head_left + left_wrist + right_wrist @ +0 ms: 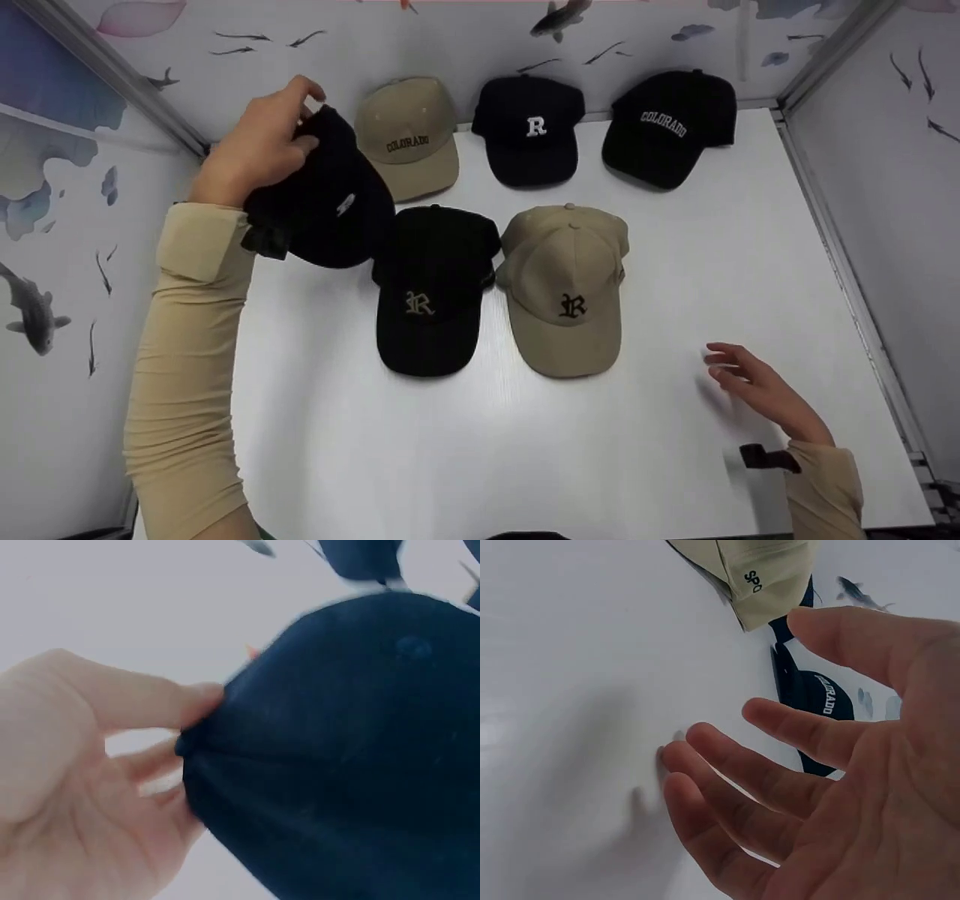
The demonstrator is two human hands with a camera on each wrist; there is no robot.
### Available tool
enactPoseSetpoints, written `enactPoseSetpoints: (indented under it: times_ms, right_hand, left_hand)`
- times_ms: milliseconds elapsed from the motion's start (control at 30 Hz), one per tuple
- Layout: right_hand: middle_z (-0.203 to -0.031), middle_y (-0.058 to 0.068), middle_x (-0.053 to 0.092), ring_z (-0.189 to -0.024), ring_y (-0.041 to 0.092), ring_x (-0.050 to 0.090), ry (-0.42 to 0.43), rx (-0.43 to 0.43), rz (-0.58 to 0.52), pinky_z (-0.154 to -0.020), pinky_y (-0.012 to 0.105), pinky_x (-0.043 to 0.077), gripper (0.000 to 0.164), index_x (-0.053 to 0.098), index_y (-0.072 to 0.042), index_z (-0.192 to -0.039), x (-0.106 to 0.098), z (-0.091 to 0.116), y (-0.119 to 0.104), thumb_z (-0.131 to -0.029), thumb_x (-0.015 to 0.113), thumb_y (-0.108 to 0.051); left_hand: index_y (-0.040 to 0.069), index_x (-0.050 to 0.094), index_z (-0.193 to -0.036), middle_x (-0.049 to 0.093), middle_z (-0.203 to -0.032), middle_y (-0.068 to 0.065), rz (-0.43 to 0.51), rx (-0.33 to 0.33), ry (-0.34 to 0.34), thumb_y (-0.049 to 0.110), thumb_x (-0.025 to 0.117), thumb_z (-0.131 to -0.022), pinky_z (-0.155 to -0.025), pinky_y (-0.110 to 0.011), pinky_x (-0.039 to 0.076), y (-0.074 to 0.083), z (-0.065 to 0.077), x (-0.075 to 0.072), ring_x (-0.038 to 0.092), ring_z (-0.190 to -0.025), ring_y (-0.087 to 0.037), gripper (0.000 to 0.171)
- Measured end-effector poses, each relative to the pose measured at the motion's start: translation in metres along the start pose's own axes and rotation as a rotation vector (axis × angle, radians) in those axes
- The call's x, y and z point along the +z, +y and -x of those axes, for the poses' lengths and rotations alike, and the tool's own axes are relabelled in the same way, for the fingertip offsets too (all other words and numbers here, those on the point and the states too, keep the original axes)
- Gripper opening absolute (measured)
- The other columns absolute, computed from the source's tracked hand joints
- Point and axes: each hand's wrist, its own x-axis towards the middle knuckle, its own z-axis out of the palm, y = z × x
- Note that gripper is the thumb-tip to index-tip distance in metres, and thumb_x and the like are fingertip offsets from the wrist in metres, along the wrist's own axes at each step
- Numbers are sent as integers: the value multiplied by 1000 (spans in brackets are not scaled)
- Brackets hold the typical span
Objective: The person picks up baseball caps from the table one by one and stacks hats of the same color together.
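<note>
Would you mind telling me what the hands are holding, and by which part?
The left hand grips a black cap by its crown; the right hand holds nothing.

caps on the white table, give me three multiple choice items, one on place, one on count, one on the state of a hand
1. Where is the beige cap with the black letter?
A. back row, far right
B. front row, right of the black cap with the pale letter
C. in the right hand

2. How many caps bear the word COLORADO?
A. one
B. two
C. four

3. What is the left hand doing?
A. gripping a dark cap held above the table
B. lying flat on the table
C. holding a beige cap

Answers:
1. B: the beige cap with the black letter lies beside the black cap with the pale letter.
2. B: a beige COLORADO cap and a black COLORADO cap.
3. A: the left hand grips the dark cap; the right hand holds nothing.
</note>
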Motion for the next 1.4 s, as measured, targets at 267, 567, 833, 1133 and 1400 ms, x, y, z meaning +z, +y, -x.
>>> enactPoseSetpoints:
  times_ms: [267,567,833,1133,1400]
  right_hand:
    - [-132,27,50,-106,7,56,6,-9,-20,-84,23,49,50,35,2,-144,-14,17,10,-103,49,-23]
    - [-129,29,50,-105,4,57,39,-50,-31,-83,19,48,46,34,6,-142,-24,29,15,-104,45,-18]
    - [-132,29,48,-107,1,55,37,-18,-50,-84,18,47,49,33,5,-144,-20,32,17,-104,45,-21]
    - [-129,26,51,-107,-2,55,116,-42,-40,-83,16,46,47,36,5,-142,-24,35,16,-104,46,-19]
    - [-122,1,58,-107,-5,52,295,-143,39,-83,10,41,40,44,0,-139,-58,23,-10,-102,49,-13]
  left_hand:
    - [-9,46,-120,60,-115,-28,106,-91,104,10,68,-90,-92,-46,46,56,-14,21,59,-107,-38,41]
    - [-5,59,-109,64,-107,-18,193,92,88,10,71,-88,-86,-32,48,116,-36,50,62,-98,-26,28]
    - [-2,63,-103,67,-100,-9,252,291,46,6,70,-88,-80,-22,45,167,-57,88,60,-89,-16,18]
    - [0,66,-107,66,-109,-7,311,532,-15,3,61,-94,-92,-14,36,210,-75,138,57,-103,-13,15]
    - [0,64,-118,62,-117,-8,359,728,-202,-6,52,-94,-97,-12,31,241,-96,193,53,-112,-12,28]
